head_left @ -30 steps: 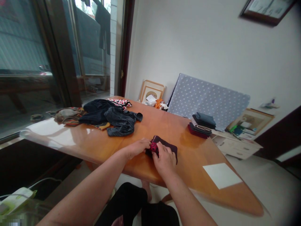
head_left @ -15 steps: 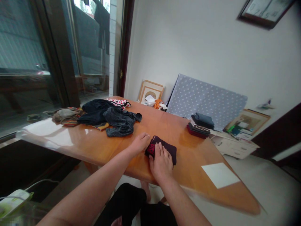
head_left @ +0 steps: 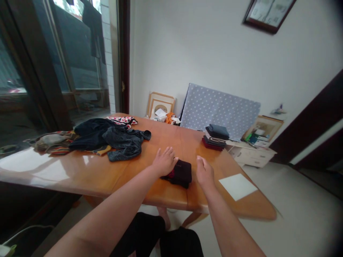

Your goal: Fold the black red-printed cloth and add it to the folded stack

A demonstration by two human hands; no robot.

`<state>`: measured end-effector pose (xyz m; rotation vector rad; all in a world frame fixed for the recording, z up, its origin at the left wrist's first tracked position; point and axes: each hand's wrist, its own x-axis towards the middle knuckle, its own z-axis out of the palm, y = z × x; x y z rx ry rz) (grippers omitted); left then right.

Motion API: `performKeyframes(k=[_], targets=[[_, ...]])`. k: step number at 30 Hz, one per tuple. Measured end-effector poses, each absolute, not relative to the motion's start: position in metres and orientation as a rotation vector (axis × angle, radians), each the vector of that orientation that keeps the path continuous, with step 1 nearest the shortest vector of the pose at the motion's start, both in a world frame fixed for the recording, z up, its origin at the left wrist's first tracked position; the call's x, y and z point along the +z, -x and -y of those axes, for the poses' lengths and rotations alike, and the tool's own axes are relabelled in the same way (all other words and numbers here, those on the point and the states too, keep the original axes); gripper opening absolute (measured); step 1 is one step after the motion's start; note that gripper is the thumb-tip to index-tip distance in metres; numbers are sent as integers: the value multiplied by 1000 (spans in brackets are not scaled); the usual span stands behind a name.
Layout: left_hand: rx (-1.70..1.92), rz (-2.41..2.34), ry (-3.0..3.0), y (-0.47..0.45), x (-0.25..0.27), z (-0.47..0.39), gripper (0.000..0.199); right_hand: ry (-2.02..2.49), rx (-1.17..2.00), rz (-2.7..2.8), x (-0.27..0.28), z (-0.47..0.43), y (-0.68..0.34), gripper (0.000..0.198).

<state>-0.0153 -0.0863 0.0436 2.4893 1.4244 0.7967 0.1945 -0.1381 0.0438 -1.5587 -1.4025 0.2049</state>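
Observation:
A small folded garment [head_left: 182, 173], dark purple to black with a red patterned patch at its left, lies near the table's front edge. My left hand [head_left: 164, 162] rests over its upper left corner, fingers stretched out, covering part of it. Just to the right of the bundle, my right hand [head_left: 205, 173] hovers side-on with its fingers curled together. A gap separates it from the cloth, and nothing shows in it.
The wooden table [head_left: 163, 137] carries a loose heap of clothes [head_left: 120, 141] at left. A neat stack of folded clothes [head_left: 215, 137] stands at the far right edge, and a white sheet [head_left: 238, 186] lies nearer. Behind is a dotted cloth-covered panel [head_left: 219, 109].
My right hand has lifted off the folded garment and moved to its right. My left hand has come onto the garment's left side, its fingers straightened. The view has turned slightly right.

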Motion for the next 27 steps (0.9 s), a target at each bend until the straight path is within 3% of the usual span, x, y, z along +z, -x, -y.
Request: performKeyframes(k=[11,20,27], targets=[[533,-1549,-2596,27,23,93,65,1618,99,1683,53,122,-161,61],[470,-1518,-2495,33,22,94,68,1985,144,1901,14,137,-129,69],[502,-1446,-2415,38,11,83,68,1864,181,1849,4,145,-130,69]])
